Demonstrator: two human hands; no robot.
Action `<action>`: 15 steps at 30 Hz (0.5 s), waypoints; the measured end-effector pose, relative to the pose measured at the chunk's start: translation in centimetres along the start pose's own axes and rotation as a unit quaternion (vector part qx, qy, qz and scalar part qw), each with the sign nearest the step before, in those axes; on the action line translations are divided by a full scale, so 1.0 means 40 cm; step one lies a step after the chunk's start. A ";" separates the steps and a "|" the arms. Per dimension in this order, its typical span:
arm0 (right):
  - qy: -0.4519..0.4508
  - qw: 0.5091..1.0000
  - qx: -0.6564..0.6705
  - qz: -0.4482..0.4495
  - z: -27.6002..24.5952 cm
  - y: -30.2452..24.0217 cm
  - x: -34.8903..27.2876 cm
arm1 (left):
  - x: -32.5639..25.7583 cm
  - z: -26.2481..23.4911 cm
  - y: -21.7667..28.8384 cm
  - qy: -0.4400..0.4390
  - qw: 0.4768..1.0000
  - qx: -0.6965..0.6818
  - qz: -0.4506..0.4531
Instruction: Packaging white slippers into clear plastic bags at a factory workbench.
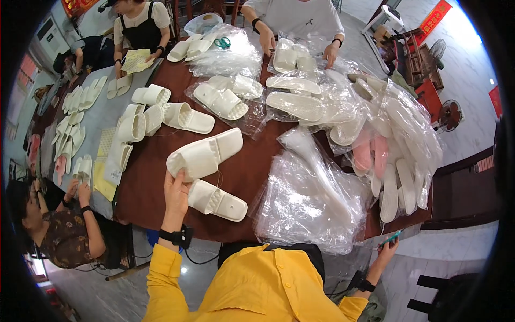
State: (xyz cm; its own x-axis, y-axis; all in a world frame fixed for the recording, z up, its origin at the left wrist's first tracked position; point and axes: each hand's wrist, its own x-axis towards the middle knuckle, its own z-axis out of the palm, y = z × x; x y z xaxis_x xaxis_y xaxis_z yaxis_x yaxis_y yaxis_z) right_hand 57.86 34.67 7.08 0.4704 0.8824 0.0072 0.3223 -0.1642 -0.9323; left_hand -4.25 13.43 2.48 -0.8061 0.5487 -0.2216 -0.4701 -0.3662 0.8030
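Note:
My left hand (pixel 178 189) grips a white slide slipper (pixel 201 155) by its strap end, thumb on the strap. A second white slipper (pixel 219 200) lies just below it on the brown table, and a thin thread loops between the two. My right hand (pixel 387 250) is low at the right, beyond the table's front edge. Its fingers are closed round a slim teal tool (pixel 394 236), whose exact kind is too small to tell. Several white slippers (pixel 153 119) lie beyond my left hand. To the right of the held slipper is a stack of clear plastic bags (pixel 308 201).
Bagged white and pink slippers (pixel 399 139) pile up along the table's right side. Teal-handled scissors (pixel 222 42) lie on plastic bags at the far side. A co-worker's hands (pixel 266 40) are across the table. Other people work at the grey table (pixel 102 121) on the left.

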 end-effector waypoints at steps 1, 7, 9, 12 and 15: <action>0.003 1.000 0.000 0.000 0.023 -0.051 -0.021 | -0.009 0.005 -0.004 0.028 0.999 -0.037 -0.023; -0.278 0.943 0.051 -0.175 0.249 -0.290 -0.150 | -0.028 -0.098 -0.043 0.037 0.992 -0.059 -0.109; -0.388 0.903 0.025 -0.185 0.354 -0.357 -0.218 | -0.031 -0.092 -0.027 0.021 0.992 -0.047 -0.112; -0.548 0.791 -0.031 -0.271 0.529 -0.440 -0.333 | -0.017 -0.104 -0.011 -0.028 0.991 0.005 -0.133; -0.627 0.714 -0.077 -0.302 0.682 -0.501 -0.436 | 0.006 -0.092 -0.017 -0.013 0.991 0.030 -0.129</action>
State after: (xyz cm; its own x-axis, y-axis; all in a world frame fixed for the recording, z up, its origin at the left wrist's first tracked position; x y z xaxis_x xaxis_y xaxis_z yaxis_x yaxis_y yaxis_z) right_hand 20.81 34.61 15.79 -0.8665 0.4984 -0.0284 0.2877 0.4521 -0.8443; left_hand -5.43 11.04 -0.17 -0.6516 0.6377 -0.4108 -0.6370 -0.1660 0.7528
